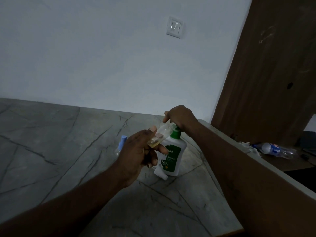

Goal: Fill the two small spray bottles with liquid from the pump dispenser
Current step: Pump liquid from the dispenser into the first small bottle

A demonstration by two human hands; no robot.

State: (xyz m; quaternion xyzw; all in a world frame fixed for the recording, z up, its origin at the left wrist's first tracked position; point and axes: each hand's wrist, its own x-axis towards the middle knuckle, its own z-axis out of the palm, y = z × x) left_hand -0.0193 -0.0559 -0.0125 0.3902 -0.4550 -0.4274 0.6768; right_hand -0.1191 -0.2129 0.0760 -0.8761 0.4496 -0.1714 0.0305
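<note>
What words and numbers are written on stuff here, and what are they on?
"ettol": green label of the pump dispenser; a left hand finger hides the first letter.
"ORIGINAL": same label, just below.
"99.99": same label, lower; the print around it is too small.
On the small spray bottle: nothing readable.
On the blue-labelled plastic bottle: too blurred to read.

We see a grey, dark-veined stone counter [51, 151] bearing an upright white plastic pump dispenser with green label [172, 156] and, left of it, a small clear blue-capped bottle [122, 141].
</note>
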